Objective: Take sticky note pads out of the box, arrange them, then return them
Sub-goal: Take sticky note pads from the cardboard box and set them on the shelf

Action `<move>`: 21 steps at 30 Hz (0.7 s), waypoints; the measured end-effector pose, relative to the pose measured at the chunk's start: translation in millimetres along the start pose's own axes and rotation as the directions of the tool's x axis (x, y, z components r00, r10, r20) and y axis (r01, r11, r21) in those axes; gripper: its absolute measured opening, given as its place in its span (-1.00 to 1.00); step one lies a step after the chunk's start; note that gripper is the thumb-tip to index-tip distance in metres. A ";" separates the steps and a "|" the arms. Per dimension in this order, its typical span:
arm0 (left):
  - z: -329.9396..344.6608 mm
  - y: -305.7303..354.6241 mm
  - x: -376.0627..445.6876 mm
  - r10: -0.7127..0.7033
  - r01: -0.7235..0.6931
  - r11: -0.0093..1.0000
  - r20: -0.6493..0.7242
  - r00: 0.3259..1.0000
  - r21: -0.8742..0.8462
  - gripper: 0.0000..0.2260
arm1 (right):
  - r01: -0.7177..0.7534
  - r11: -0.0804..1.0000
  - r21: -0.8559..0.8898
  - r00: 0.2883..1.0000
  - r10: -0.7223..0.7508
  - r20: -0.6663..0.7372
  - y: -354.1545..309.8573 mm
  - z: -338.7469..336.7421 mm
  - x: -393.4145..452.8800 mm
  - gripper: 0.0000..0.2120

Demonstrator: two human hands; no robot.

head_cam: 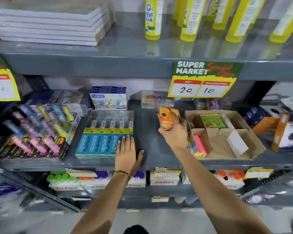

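An open cardboard box point(250, 149) with dividers sits on the grey shelf point(152, 149) at the right. A green sticky note pad point(211, 121) lies in its back compartment, and pink and yellow pads point(200, 146) stand in its front left compartment. My right hand point(174, 132) is just left of the box, above the shelf, shut on an orange sticky note pad point(167, 118) held upright. My left hand point(128, 152) rests flat on the shelf, fingers together, its fingertips touching the blue pencil pack point(98, 142).
Highlighter packs point(37, 132) fill the shelf's left side. A white and blue box point(108, 98) and clear cases point(156, 99) stand at the back. A price tag point(203, 80) hangs from the upper shelf edge. Orange and white cartons point(286, 130) stand right of the cardboard box.
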State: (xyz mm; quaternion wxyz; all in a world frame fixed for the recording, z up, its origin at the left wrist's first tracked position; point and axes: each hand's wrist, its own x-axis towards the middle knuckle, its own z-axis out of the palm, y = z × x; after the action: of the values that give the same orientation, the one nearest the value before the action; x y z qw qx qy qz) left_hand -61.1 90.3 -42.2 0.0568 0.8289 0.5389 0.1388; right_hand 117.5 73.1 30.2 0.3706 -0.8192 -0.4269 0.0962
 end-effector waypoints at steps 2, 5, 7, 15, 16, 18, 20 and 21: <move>2.6 -0.4 0.0 0.006 -0.006 1.000 0.001 1.000 0.001 -0.40 | 0.004 0.996 -0.085 0.999 -0.001 0.036 4.8 19.2 9.0 -0.25; 4.7 -2.2 0.3 0.018 -0.018 1.000 -0.002 1.000 0.012 -0.40 | 0.018 0.968 -0.250 0.985 0.025 0.170 19.3 38.1 16.6 -0.20; 4.6 -2.3 -0.3 0.009 -0.009 1.000 0.002 1.000 0.005 -0.41 | 0.045 0.934 -0.355 0.971 0.043 0.235 27.6 43.1 18.1 -0.15; 0.4 -0.7 -1.0 0.001 -0.002 1.000 0.045 0.999 0.017 -0.34 | 0.483 0.768 -0.421 0.867 -0.352 0.353 43.1 28.6 24.3 -0.50; -1.1 -0.8 -1.6 0.013 -0.013 1.000 0.034 0.999 0.004 -0.31 | 0.501 0.764 -0.407 0.859 -0.380 0.344 46.4 26.7 24.7 -0.51; -4.7 -1.6 -4.9 0.041 -0.040 0.999 0.012 0.999 -0.006 -0.23 | 0.519 0.759 -0.394 0.850 -0.410 0.330 46.4 20.0 24.0 -0.46; -5.9 -3.7 -11.8 0.049 -0.049 0.999 0.021 0.999 0.017 -0.13 | 0.564 0.731 -0.383 0.825 -0.514 0.235 42.6 14.2 19.4 -0.41; -5.8 -5.0 -16.0 0.049 -0.050 0.998 0.035 0.998 0.035 -0.06 | 0.600 0.705 -0.379 0.796 -0.574 0.191 38.2 11.6 12.4 -0.41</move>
State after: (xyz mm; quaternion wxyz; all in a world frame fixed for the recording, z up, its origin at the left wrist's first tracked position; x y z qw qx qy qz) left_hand -73.3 77.4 -40.5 0.0477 0.8452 0.5194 0.1163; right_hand 143.6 74.9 -2.3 0.1836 -0.6972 -0.6862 -0.0970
